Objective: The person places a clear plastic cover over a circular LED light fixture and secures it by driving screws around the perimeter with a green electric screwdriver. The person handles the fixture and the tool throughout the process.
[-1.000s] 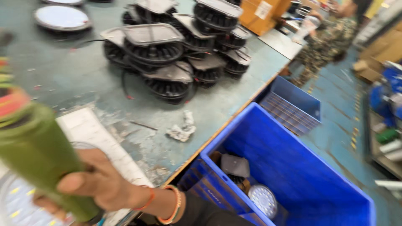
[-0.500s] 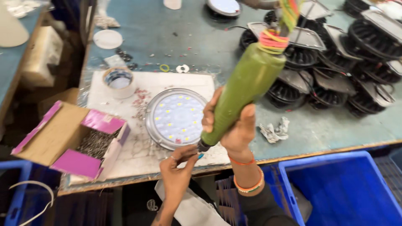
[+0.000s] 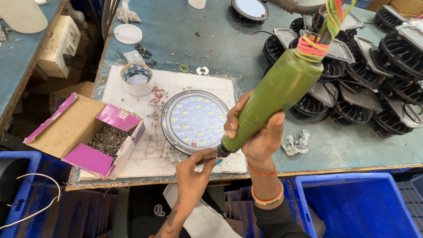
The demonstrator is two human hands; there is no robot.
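Green electric screwdriver, now gripped by the right hand, tilts down with its tip at the lower rim of the round LED lamp at frame centre. Left hand has come closer, fingers pinching probably a screw at the bit.

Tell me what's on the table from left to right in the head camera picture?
Cardboard box of screws → tape roll → round LED light → green electric screwdriver in the right hand → crumpled rag → black lamp housings.

Tape roll, screw box, black housings, blue crate.
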